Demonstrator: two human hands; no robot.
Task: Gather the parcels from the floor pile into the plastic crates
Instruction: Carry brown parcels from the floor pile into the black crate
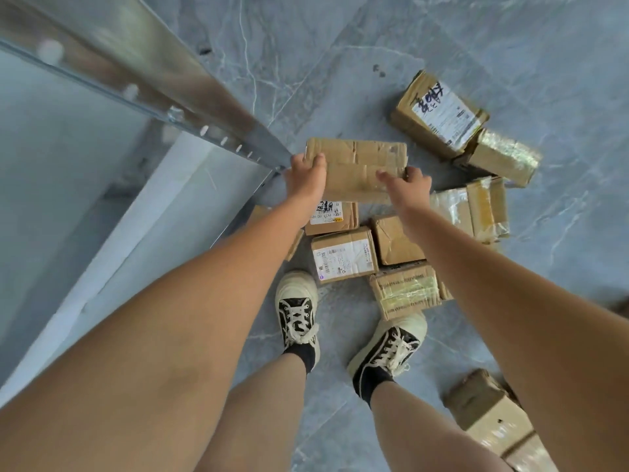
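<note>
Grey marble-patterned floor tiles (pixel 476 35) fill the view, with a metal-framed glass panel (pixel 143 83) running diagonally along the left side. Both bare arms extend downward to a flat, creased brown cardboard parcel (pixel 357 168) held above the floor pile. Left hand (pixel 306 180) grips the parcel's left end, fingers curled over the top edge. Right hand (pixel 406 189) grips the right near corner, thumb lying across the upper face and fingers wrapped around the edge. Below the held parcel, several brown cardboard boxes lie close together on the floor: a small box with a white shipping label (pixel 343 255), a plain box (pixel 396 240) just beside it, and a tape-wrapped box (pixel 406 291) touching the toe of the right black-and-cream sneaker (pixel 388 352). A larger labelled box with black handwriting (pixel 439 114) lies farther away, touching a shiny taped box (pixel 500 156). Another taped box (pixel 490 413) sits at the lower right. No crate is visible.
</note>
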